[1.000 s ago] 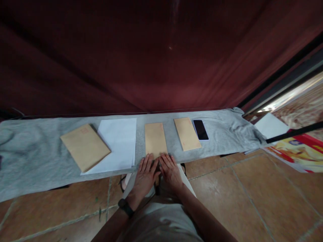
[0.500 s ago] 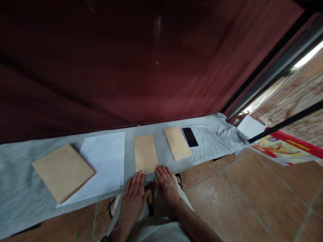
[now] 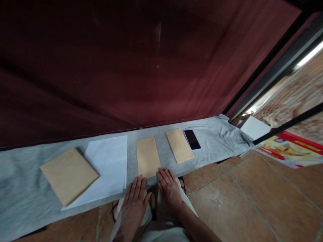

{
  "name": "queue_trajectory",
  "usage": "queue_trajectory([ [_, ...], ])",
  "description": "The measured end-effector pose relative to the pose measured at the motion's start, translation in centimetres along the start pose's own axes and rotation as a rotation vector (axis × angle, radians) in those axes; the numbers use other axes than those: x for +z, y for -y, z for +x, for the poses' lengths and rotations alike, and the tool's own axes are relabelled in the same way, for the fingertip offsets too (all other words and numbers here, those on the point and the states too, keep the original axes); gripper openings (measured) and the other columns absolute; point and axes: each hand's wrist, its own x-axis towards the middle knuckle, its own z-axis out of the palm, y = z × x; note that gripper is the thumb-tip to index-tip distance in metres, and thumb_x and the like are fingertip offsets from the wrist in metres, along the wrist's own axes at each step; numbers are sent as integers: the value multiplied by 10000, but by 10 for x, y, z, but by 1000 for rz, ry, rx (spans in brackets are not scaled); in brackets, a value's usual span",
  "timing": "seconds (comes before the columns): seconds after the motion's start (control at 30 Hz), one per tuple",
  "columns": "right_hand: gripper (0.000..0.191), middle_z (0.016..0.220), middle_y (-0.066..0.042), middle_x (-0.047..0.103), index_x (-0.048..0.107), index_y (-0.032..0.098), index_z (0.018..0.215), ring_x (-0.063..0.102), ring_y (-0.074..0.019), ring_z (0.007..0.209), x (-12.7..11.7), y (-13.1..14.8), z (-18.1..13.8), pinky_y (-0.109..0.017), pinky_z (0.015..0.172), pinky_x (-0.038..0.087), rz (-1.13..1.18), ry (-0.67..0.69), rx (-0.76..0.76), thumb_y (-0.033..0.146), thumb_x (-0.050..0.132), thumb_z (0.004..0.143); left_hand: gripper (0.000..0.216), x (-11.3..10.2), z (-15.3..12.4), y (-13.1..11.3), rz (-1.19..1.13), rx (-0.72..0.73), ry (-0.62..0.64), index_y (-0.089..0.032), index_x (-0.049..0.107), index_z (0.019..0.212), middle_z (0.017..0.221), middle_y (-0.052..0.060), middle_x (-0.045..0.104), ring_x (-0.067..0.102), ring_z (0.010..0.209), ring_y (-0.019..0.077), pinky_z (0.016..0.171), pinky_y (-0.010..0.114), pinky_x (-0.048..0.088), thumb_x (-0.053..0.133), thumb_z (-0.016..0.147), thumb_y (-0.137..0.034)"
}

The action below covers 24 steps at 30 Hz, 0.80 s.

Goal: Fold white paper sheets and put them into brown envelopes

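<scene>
My left hand lies flat with its fingers spread, fingertips at the near edge of the grey cloth. Beside it my right hand is flat too, its fingertips touching the near end of a narrow brown envelope. Neither hand holds anything. A second narrow brown envelope lies to the right, with a dark phone next to it. To the left are white paper sheets and a large brown envelope overlapping them.
The grey cloth covers a low ledge against a dark red curtain. Brown floor tiles lie below. At the right are a white sheet, a colourful poster and a black bar.
My hands have slid back from the narrow envelope toward the cloth's near edge. The view has swung, so everything sits further left and lower than a second ago.
</scene>
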Motion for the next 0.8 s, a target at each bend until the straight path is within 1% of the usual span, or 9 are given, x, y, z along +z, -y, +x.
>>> queue_trajectory([
  [0.07,478,1486,-70,553,484,205,1482,506,-234,1354,-1,-1,-2,-460,1169,381,3,-19,11,178,438,1008,580,-2,-2,0,17,-9,-6,-146,487,1485,1504,160,525,493,1395,314,1156,514,381,438,1003,-465],
  [0.13,459,1437,-81,587,508,214,1459,544,-249,1293,2,-2,-1,-454,1109,427,22,-43,42,177,442,1007,569,-4,-1,0,28,-13,1,-142,506,1468,1483,159,549,508,1381,312,1152,511,385,433,1006,-465],
  [0.27,387,1208,-142,661,587,189,1361,612,-288,1053,8,-1,12,-447,917,500,15,-87,176,193,473,990,519,-9,7,-3,6,-42,11,-141,549,1424,1418,160,610,542,1341,308,1112,487,433,432,1006,-427],
  [0.37,302,1048,-136,661,653,171,1215,614,-284,968,9,-5,28,-432,876,504,42,-73,272,173,498,956,449,-12,18,-7,-17,-69,21,-150,579,1379,1341,150,655,587,1269,291,1067,451,472,426,1006,-347],
  [0.43,244,971,-108,655,675,176,1098,620,-257,920,9,-9,38,-407,865,510,158,-77,332,157,504,925,408,-14,26,-10,-11,-87,36,-145,596,1342,1280,142,672,615,1196,284,1020,439,496,430,996,-283],
  [0.5,195,927,-83,658,671,181,1014,623,-231,878,10,-13,44,-389,852,518,382,-109,387,184,512,901,387,-14,33,-13,9,-105,51,-135,602,1316,1226,142,679,628,1132,283,977,437,509,430,982,-228],
  [0.6,185,894,-62,682,649,183,974,641,-207,829,13,-16,49,-363,795,539,671,-144,432,273,513,885,375,-15,42,-17,34,-98,44,-142,603,1298,1186,142,679,627,1095,283,950,433,510,435,967,-198],
  [0.73,202,860,-41,692,623,197,947,657,-191,794,8,-7,55,-325,741,547,828,-177,472,328,510,843,346,-21,60,-20,22,-104,49,-140,599,1274,1137,141,676,638,1042,284,887,404,528,485,965,-247],
  [0.8,200,856,-31,685,625,201,934,652,-188,794,-2,4,58,-317,746,541,931,-202,500,339,530,824,323,-28,69,-22,17,-128,83,-133,600,1251,1071,135,681,652,992,276,829,382,541,474,961,-203],
])
